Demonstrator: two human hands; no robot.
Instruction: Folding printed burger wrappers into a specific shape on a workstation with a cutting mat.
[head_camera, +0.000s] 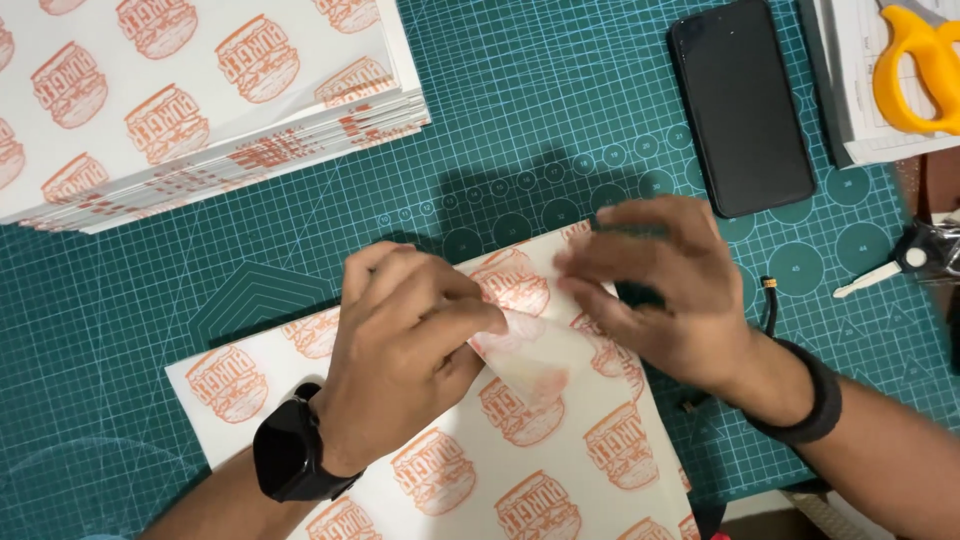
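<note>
View from above of two bare hands working a sheet of white paper (470, 470) printed with orange burger pictures. The sheet lies at a slant on a green cutting mat (520, 110) that covers the table, so it has a flat, firm base under it. The left hand (405, 350), with a black watch (290, 455) on its wrist, presses down on the middle of the sheet; its fingers are curled and pinch a turned-up flap of the paper. The right hand (665, 290), wearing a black wristband (810, 400), rests on the sheet's upper corner, its fingers spread flat and blurred, grasping nothing that I can make out. A stack of the same printed sheets (200, 100) sits at the upper left, within easy reach. A black phone (740, 105) lies screen-up at the upper right, well apart from the hands. Yellow scissors (915, 70) rest on papers in the far corner.
</note>
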